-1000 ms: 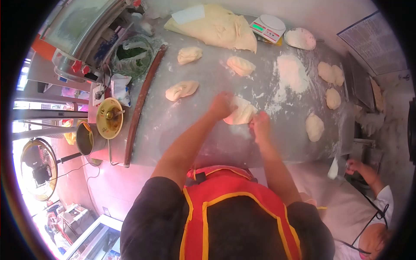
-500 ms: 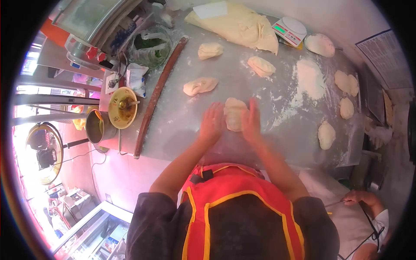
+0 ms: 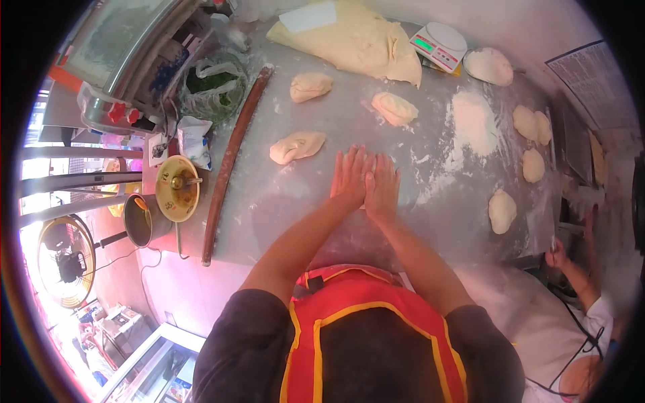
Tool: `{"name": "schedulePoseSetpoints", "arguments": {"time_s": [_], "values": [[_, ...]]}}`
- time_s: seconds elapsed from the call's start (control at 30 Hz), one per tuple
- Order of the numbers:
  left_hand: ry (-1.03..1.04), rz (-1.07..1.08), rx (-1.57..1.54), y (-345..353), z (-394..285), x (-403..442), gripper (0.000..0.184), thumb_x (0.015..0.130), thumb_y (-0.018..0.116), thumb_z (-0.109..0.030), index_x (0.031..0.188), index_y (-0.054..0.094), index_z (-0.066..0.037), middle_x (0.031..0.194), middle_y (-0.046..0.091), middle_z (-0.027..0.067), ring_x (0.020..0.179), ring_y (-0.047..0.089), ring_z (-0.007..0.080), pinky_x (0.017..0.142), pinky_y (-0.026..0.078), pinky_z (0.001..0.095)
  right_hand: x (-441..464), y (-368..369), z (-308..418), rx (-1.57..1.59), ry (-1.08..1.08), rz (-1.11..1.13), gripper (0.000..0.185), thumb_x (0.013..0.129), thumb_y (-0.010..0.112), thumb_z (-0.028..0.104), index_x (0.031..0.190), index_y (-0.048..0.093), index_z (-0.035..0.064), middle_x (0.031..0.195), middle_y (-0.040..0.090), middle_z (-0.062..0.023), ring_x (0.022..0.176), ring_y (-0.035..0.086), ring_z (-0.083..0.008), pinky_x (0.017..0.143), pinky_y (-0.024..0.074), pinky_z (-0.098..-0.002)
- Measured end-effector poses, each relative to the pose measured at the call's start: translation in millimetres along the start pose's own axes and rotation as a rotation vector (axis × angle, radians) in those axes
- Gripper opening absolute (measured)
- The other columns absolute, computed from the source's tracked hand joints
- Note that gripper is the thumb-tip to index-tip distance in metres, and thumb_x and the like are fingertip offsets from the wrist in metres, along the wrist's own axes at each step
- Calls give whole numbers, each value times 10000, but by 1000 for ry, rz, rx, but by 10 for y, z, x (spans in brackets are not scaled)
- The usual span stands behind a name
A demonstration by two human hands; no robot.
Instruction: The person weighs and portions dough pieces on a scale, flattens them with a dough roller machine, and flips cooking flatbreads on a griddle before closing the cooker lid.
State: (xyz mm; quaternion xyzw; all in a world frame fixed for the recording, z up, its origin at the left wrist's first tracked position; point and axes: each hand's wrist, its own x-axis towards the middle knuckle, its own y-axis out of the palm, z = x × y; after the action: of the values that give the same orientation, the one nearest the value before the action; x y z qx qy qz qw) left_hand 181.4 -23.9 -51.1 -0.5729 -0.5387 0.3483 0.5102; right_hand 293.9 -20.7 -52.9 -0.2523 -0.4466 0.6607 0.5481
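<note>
My left hand (image 3: pixel 349 178) and right hand (image 3: pixel 383 188) lay flat together, fingers nearly straight, gripping nothing, perhaps for even pressure; beneath them, I could not tell. Leftward, one dough piece (image 3: pixel 297 147) rested apart, probably against sticking.

A round fan (image 3: pixel 67 262) stands left of a metal pot (image 3: pixel 140 221) and yellow bowl (image 3: pixel 178 189).

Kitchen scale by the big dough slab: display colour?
The kitchen scale's display glows green; it shows best in the head view.
</note>
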Motion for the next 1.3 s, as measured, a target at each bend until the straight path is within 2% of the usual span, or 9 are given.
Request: {"name": "schedulePoseSetpoints", "arguments": {"time_s": [0.13, 0.2, 0.4, 0.53, 0.77, 0.87, 0.97, 1.07, 1.3], "values": [[-117, -61, -256, 341, 179, -224, 384, 818, 514, -247, 1161, 532, -73, 1214, 481, 139, 1136, 428, 316, 966, 319, 468, 40, -90, 111, 359, -87, 164, 517, 909, 449, 274, 1309, 351, -39, 1281, 431, -249, 1206, 373, -422, 1022, 273, -483], [-307, -160, -230, -36, 322, -526, 310, 790, 577, -215, 1058, 578, -58, 1100, 531, 134, 994, 483, 326, 882, 372, 445, 27, -266, 271, 590, -87, 355, 527, 879, 512, 264, 1288, 378, -38, 1235, 470, -248, 1169, 404, -422, 1000, 313, -462], [-485, -293, -192, -615, 892, -1082, 362, 784, 619, -142, 1111, 530, -16, 1094, 518, 189, 999, 475, 357, 872, 384, 447, 1382, -383, -481, 61, -68, -203, 601, 711, 688, 170, 1241, 439, 38, 1193, 499, -179, 1129, 451, -346, 970, 347, -414], [-397, -303, -243, -852, 721, -869, 389, 781, 614, -100, 1138, 499, 2, 1117, 505, 212, 1016, 468, 371, 882, 382, 459, 1536, -227, -709, 5, -184, -13, 563, 682, 684, 137, 1203, 479, 85, 1155, 518, -138, 1099, 465, -331, 941, 360, -425], [-153, -208, -517, -298, -5, -201, 439, 819, 565, -153, 1212, 471, 18, 1234, 465, 227, 1174, 414, 380, 996, 321, 464, 321, -585, -383, 130, -337, 280, 465, 724, 632, 68, 1174, 514, 65, 1176, 509, -152, 1090, 469, -333, 947, 353, -429], [-35, -206, -390, 46, -238, -7, 457, 840, 521, -184, 1234, 451, 36, 1290, 433, 225, 1229, 378, 365, 1035, 270, 475, 186, -778, -288, 658, 112, 381, 424, 800, 583, 110, 1211, 491, 63, 1246, 470, -171, 1159, 437, -335, 973, 342, -417], [-69, -124, -323, 146, -372, 72, 475, 874, 443, -228, 1269, 418, 33, 1337, 395, 212, 1281, 328, 342, 1068, 210, 483, 186, -397, -375, 133, -121, 43, 400, 885, 471, 195, 1257, 449, 49, 1315, 408, -203, 1232, 374, -356, 1021, 284, -443], [-92, -20, -224, 130, -318, 90, 490, 893, 380, -263, 1304, 390, 5, 1380, 354, 185, 1319, 277, 311, 1083, 164, 494, 119, -205, -342, 190, -169, -50, 436, 919, 369, 262, 1279, 415, 21, 1346, 365, -233, 1266, 321, -388, 1047, 215, -495], [-167, 8, -64, 218, -230, 444, 484, 889, 387, -265, 1325, 389, -56, 1420, 319, 140, 1344, 244, 272, 1071, 150, 529, 501, -185, -424, -42, -45, -57, 465, 901, 391, 273, 1278, 405, -1, 1334, 373, -232, 1247, 338, -390, 1017, 220, -569]]}}
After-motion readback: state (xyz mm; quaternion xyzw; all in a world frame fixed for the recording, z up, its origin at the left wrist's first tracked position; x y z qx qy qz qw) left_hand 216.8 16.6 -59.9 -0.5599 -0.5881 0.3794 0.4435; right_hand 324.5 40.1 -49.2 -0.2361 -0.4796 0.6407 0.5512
